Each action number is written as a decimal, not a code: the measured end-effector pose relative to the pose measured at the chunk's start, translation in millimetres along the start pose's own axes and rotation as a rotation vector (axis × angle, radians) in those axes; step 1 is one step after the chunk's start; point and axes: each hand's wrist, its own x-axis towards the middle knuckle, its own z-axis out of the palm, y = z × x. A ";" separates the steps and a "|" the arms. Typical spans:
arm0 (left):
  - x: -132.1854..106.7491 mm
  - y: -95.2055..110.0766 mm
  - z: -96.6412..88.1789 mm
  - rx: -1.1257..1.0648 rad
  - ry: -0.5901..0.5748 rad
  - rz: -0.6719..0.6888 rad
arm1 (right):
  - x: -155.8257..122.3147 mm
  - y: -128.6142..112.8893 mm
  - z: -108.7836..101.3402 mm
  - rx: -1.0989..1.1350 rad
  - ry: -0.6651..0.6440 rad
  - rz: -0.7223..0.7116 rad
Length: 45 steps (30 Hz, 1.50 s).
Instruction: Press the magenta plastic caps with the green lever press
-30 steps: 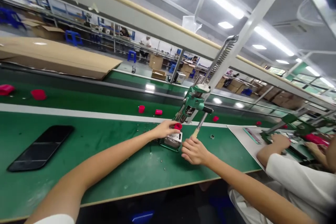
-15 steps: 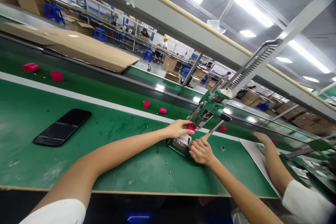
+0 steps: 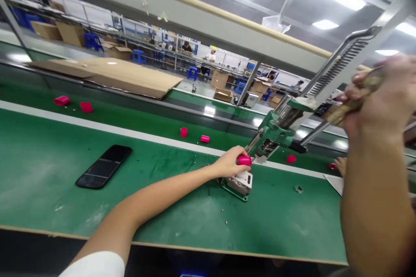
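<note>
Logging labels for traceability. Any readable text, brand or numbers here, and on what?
No legible text anywhere.
White block under the left hand: dark marks, too blurred to read.
Pink cap in the left hand: no marks seen.
Handle in the right hand: blurred, nothing readable.
Wall posters far back: too small to read.
Black phone: no text shown.

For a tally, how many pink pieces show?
7 pink pieces: one in the left hand, two far left, two mid-belt, two right of the press; some may be hidden.
</note>
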 end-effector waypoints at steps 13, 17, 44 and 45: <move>24.4 -98.3 -103.8 0.605 0.062 -0.270 | 23.5 39.7 22.1 0.120 0.236 0.072; 1.6 -113.0 -154.4 0.653 -0.010 -0.299 | 25.6 44.2 23.0 0.133 0.224 0.069; -60.1 -132.4 -229.2 0.822 0.139 -0.388 | 25.5 53.8 18.7 0.217 0.205 0.019; -64.4 -129.9 -240.7 0.855 0.195 -0.423 | 25.4 53.8 19.0 0.213 0.204 0.017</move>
